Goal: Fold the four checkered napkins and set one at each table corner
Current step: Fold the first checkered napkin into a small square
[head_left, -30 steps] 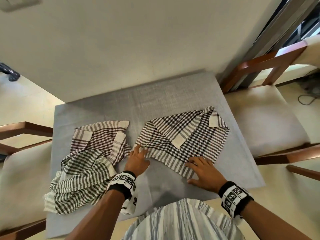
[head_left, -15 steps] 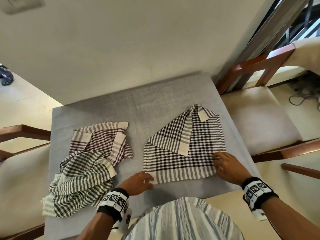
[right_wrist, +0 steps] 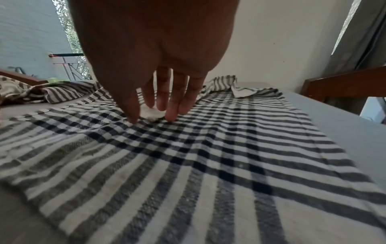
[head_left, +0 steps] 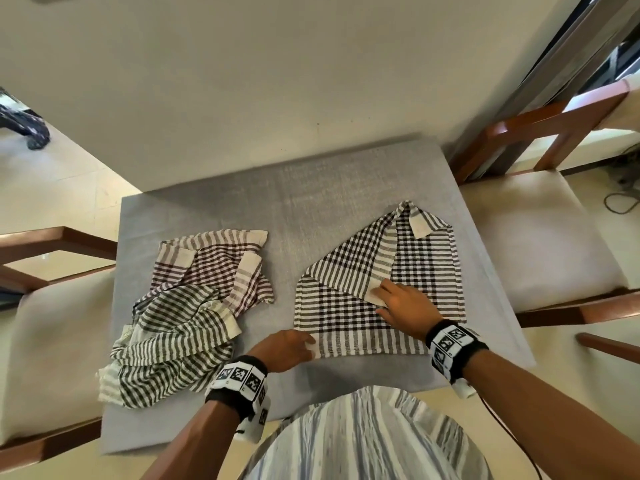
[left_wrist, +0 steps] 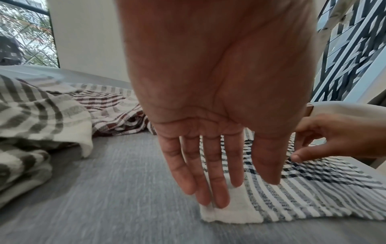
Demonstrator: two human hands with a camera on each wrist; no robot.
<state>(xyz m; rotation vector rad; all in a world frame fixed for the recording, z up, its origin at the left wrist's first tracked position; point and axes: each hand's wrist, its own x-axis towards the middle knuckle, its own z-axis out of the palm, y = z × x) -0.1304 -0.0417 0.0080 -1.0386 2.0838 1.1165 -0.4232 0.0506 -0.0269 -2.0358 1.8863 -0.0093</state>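
A black-and-white checkered napkin (head_left: 346, 317) lies flat on the right half of the grey table (head_left: 311, 188), with its far-left corner folded over as a striped triangular flap (head_left: 349, 271). My left hand (head_left: 304, 344) presses the napkin's white near-left corner (left_wrist: 236, 213) with straight fingers (left_wrist: 219, 189). My right hand (head_left: 381, 299) rests in the napkin's middle, its thumb and fingertips (right_wrist: 171, 113) touching down around the flap's white tip (right_wrist: 151, 113). A brown-checked napkin (head_left: 214, 268) and a grey-green one (head_left: 173, 341) lie crumpled at the left.
A cushioned wooden chair (head_left: 536, 237) stands at the table's right edge and another chair (head_left: 52, 341) at its left. A beige wall rises right behind the table. Bare grey cloth shows at the far side and along the near edge.
The skewed black-and-white napkin has been pulled square and nearer. My right hand left its right edge and came to the flap's tip; my left hand stayed on the near-left corner.
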